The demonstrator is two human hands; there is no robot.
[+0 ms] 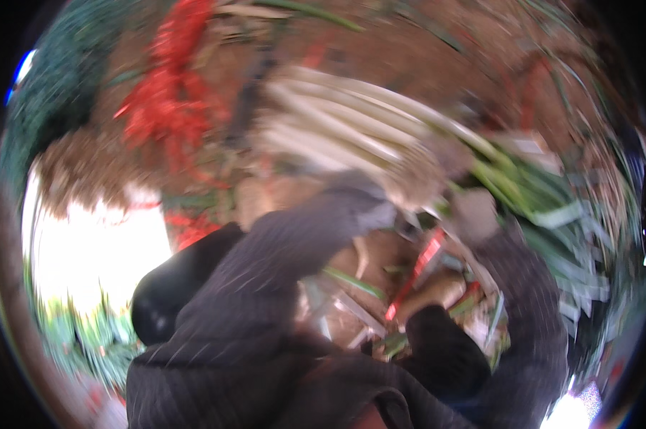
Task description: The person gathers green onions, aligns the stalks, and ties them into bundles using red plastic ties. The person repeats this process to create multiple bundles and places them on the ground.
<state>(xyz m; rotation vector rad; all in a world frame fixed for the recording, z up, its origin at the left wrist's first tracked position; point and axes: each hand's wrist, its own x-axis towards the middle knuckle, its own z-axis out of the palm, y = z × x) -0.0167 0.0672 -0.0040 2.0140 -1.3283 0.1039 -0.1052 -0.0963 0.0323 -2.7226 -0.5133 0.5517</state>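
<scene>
A bundle of long green onions [350, 115] lies before me, white stalks to the left and green leaves [553, 214] fanning to the right. My left hand [422, 169], blurred by motion, is closed around the near side of the bundle, about where white turns to green. Just below the leaves is my right hand [472, 213], apparently gloved, close to the left one. Some thin pale thing shows between the two hands, too smeared to name. Whether my right fingers grip anything is hidden by the blur.
Red plastic tie strips [167, 107] are heaped at the upper left on brown soil [398, 48]. One red strip [415, 273] lies between my arms amid leaf scraps. More green onions [87, 322] stand at the left, below a root mass [92, 171]. My knees flank the scraps.
</scene>
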